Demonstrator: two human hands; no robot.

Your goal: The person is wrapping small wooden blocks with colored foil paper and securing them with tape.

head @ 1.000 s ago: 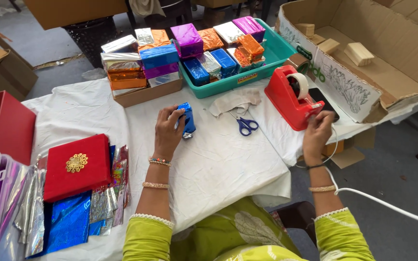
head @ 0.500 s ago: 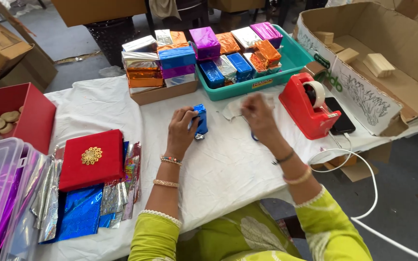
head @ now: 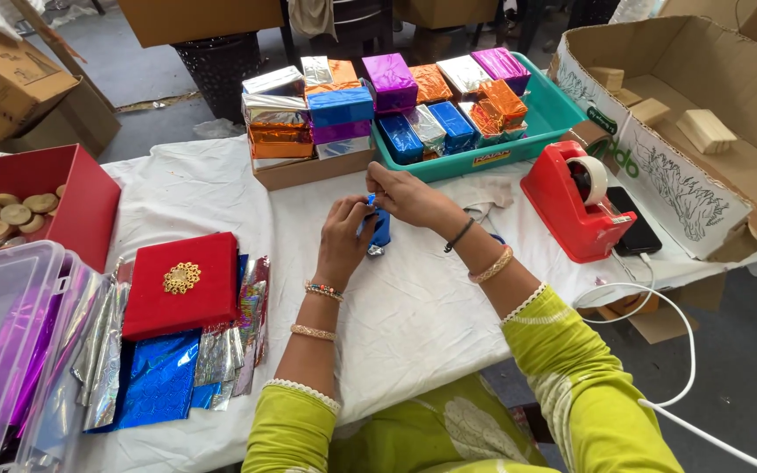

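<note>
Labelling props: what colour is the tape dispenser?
Red; the tape dispenser shows clearly in the head view, right of both hands.

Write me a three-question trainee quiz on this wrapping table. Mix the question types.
1. True or false: both hands are on the small blue-wrapped box.
2. The red tape dispenser stands nearer which hand: A) left hand B) right hand?
3. Fill in: the red box with the gold ornament lies on loose ____ sheets.

Key: 1 true; 2 B; 3 foil.
</note>
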